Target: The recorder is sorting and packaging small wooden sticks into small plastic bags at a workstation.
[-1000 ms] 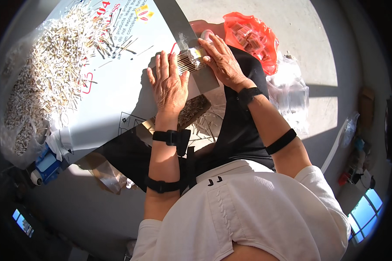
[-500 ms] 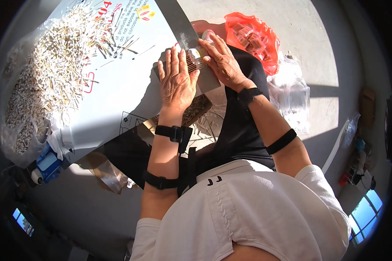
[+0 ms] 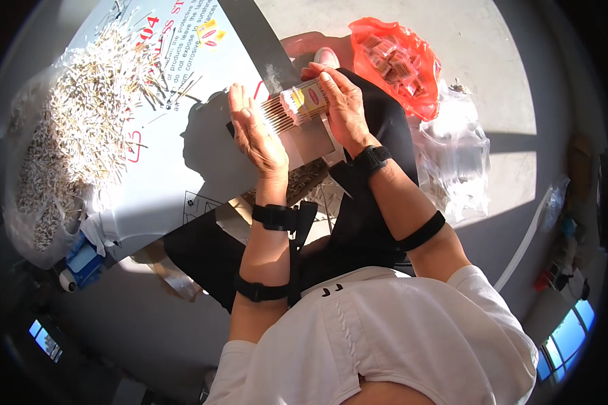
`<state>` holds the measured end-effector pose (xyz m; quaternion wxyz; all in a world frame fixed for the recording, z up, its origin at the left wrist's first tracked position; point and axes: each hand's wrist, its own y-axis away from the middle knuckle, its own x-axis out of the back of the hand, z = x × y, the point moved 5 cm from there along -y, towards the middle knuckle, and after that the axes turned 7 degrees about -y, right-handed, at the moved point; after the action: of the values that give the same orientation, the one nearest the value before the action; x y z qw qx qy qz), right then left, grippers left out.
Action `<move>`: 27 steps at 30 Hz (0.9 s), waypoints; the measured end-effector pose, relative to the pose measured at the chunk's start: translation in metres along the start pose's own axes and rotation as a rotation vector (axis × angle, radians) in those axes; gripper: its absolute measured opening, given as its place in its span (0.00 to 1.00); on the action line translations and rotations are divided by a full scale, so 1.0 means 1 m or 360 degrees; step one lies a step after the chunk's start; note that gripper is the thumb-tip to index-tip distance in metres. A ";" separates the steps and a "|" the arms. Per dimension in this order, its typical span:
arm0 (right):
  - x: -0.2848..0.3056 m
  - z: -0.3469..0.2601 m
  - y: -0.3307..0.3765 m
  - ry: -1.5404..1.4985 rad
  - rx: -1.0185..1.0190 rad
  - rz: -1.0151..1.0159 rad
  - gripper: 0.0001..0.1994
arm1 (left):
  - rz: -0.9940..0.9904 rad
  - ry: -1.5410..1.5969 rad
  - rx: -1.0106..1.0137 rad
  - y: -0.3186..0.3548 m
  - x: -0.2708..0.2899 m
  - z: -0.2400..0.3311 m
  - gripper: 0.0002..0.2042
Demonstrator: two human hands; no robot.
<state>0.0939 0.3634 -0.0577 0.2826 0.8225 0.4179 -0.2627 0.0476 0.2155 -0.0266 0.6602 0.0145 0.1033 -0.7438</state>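
Observation:
A small packet of cotton swabs (image 3: 309,99) with a yellow label and a red oval is tilted over the table's near right corner. Its white tips and brown wooden sticks point left. My right hand (image 3: 345,106) grips the labelled end, thumb on top, with the fingers beneath partly hidden. My left hand (image 3: 257,137) stands on edge at the stick ends, fingers stretched out and together, palm turned toward the packet. Whether that palm touches the sticks I cannot tell.
A heap of loose cotton swabs (image 3: 81,115) spills from a clear bag on the printed table (image 3: 172,169). At the right lie a red plastic bag (image 3: 396,66) of packets and a clear plastic bag (image 3: 452,155). Below the table corner, a box (image 3: 297,177) holds thin sticks.
My right hand has taken hold of the packet, which is now lifted and tilted. The left hand has moved slightly left and turned from flat onto its edge.

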 end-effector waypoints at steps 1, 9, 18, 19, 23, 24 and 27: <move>-0.003 -0.001 0.001 0.0014 0.0015 -0.0001 0.14 | -0.0032 0.0055 0.0004 0.001 -0.002 0.000 0.32; -0.008 0.001 0.006 0.0010 0.0075 0.0003 0.13 | -0.0012 -0.0060 0.0055 0.005 -0.042 0.003 0.34; 0.005 0.001 0.019 -0.0801 -0.0213 0.0415 0.38 | 0.0110 0.0186 0.0207 0.022 -0.019 0.006 0.34; 0.007 0.002 0.021 -0.0773 -0.0125 0.0333 0.38 | 0.0090 0.0163 0.0240 0.029 -0.026 0.007 0.34; -0.003 0.005 0.024 -0.0763 -0.0051 0.0282 0.39 | 0.0177 -0.0082 0.0277 0.037 -0.034 0.014 0.36; -0.003 0.005 0.023 -0.0723 -0.0056 0.0321 0.39 | 0.0202 -0.0185 0.0278 0.037 -0.035 0.015 0.37; -0.010 0.004 0.023 -0.0753 -0.0024 0.0367 0.34 | 0.0165 -0.0107 0.0350 0.036 -0.039 0.014 0.39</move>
<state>0.1073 0.3440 -0.0477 0.4066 0.7782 0.2456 -0.4108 0.0895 0.2475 -0.0114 0.6953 0.0672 -0.0021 -0.7155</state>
